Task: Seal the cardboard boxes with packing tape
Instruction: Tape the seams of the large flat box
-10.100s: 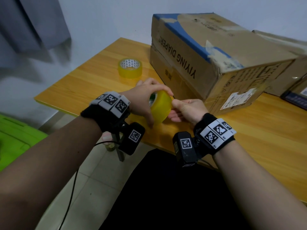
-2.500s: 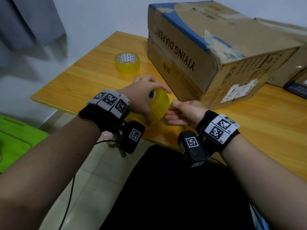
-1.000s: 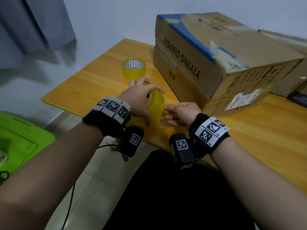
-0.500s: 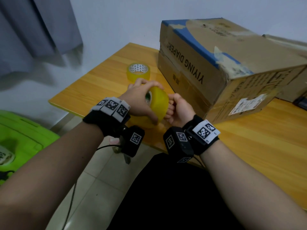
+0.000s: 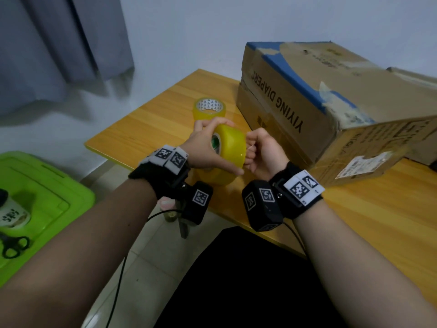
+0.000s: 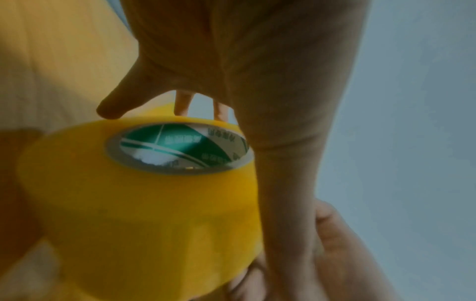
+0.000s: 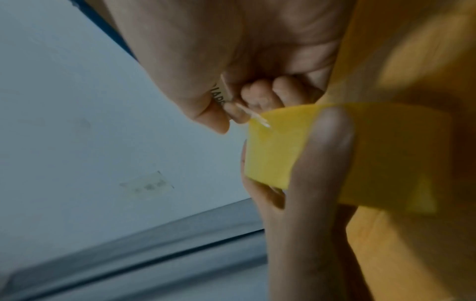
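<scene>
My left hand (image 5: 203, 150) grips a fat yellow tape roll (image 5: 230, 146) just above the table's near edge, thumb across its outer face. The roll (image 6: 141, 203) shows a green and white core (image 6: 180, 146). My right hand (image 5: 261, 152) is curled against the roll's right side. In the right wrist view its thumb and forefinger pinch a thin pale sliver, apparently the tape end (image 7: 255, 117), at the surface of the roll (image 7: 270, 154). A large closed cardboard box (image 5: 331, 95) with a blue stripe lies just beyond my hands.
A second yellow tape roll (image 5: 209, 108) lies flat on the wooden table (image 5: 378, 221) left of the box. Another box (image 5: 421, 76) stands behind at the right. Left of the table, a green bin lid (image 5: 47, 185) carries black scissors (image 5: 14, 245) and a cup (image 5: 11, 213).
A second ago my right hand lay apart from the roll with loose fingers. It has closed in against the roll's right side and pinches at its surface. My left hand has lifted the roll slightly.
</scene>
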